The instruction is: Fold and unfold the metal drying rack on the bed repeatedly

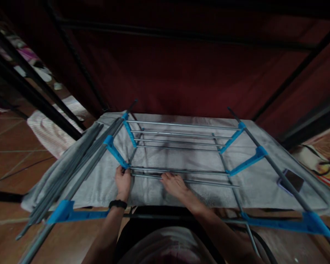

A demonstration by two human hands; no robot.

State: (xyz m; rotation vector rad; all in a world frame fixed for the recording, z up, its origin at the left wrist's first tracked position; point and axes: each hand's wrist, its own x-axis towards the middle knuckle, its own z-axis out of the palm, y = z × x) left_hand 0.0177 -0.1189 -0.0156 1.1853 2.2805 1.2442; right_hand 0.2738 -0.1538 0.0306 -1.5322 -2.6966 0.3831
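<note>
the drying rack (181, 146) stands half assembled over a grey towel (104, 183), several rods already in its blue brackets, a loose bundle of rods (68, 172) left, while the left hand (123, 182) curls around a bracket corner and the right hand (173, 184) presses spread fingers on the nearest rod.

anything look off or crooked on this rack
Yes: the loose grey rod under the right hand slants down to the right and ends free, unlike the parallel rods above. The left hand grips the blue joint.
</note>
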